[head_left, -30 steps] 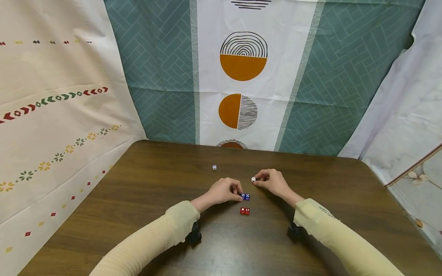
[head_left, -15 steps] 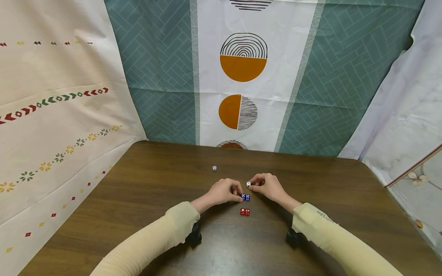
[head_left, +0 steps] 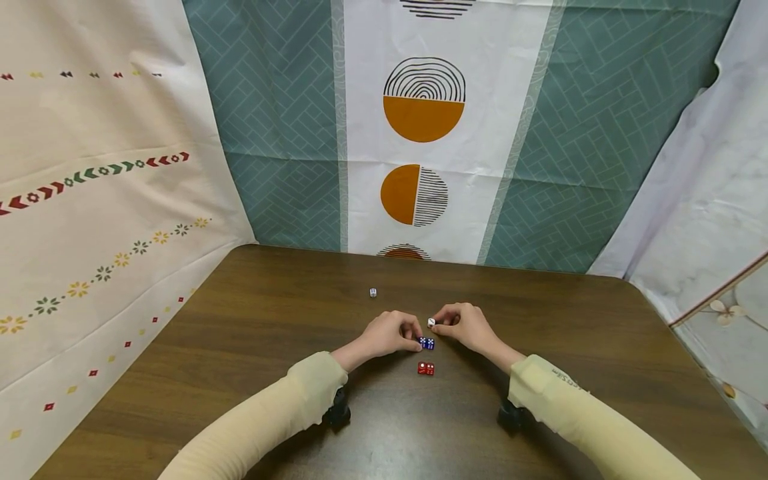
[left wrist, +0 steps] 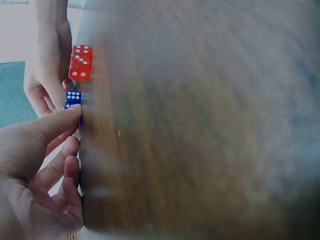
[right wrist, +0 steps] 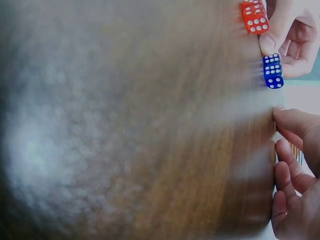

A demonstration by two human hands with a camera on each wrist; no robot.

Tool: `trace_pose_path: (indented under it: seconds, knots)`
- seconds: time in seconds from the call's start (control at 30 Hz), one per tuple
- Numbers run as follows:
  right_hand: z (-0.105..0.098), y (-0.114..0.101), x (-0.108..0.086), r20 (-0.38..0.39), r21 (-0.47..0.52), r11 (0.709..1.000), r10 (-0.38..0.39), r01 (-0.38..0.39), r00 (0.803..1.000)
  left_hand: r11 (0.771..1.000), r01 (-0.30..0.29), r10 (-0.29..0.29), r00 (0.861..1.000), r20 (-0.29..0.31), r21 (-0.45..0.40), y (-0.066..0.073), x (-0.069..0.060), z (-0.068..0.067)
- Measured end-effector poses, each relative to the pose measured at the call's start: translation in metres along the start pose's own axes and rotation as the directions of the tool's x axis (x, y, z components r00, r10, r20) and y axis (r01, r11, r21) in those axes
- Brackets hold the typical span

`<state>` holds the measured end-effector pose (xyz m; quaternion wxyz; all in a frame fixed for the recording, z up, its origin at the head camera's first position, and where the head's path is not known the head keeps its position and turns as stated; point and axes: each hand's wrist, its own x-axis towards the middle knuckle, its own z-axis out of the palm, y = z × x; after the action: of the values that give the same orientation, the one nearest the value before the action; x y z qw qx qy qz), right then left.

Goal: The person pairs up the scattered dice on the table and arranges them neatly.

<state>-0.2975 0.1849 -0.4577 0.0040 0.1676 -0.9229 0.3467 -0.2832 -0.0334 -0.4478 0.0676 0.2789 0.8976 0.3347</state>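
Note:
In the head view, two blue dice (head_left: 427, 343) sit side by side on the table. My left hand (head_left: 389, 333) pinches the left one; its thumb (left wrist: 65, 122) covers part of that blue die (left wrist: 73, 95) in the left wrist view. A white die (head_left: 431, 323) is pinched between the thumb and finger of my right hand (head_left: 471, 325), just behind the blue pair. The right wrist view shows the blue dice (right wrist: 273, 74) but the white die is hidden there. Nearer me, two red dice (head_left: 425, 368) lie against each other.
Another white die (head_left: 373, 293) stands farther back, left of both hands. All of this rests on a dark wooden table (head_left: 288, 287). Patterned cloth (head_left: 282, 133) hangs beyond the table's back edge.
My right hand has brought the white die leftward and nearer, close behind the blue dice, and slowed in the last half second. The left hand has stayed in place on its blue die.

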Motion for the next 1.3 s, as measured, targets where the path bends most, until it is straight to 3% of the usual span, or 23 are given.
trace_pose_path:
  seconds: [0.87, 1.3]
  knots:
    - [-0.0042, 0.0, 0.0009, 0.011, 0.026, 1.0, -0.005, 0.004, 1.0, 0.998, -0.039, 0.04, 0.999, -0.018, 0.052, -0.001, 0.0027, 0.0022]
    - [-0.0047, 0.0011, 0.0013, 0.022, 0.023, 1.0, -0.007, 0.007, 1.0, 0.998, -0.042, 0.043, 0.999, -0.014, 0.038, -0.0015, 0.0026, 0.0021]
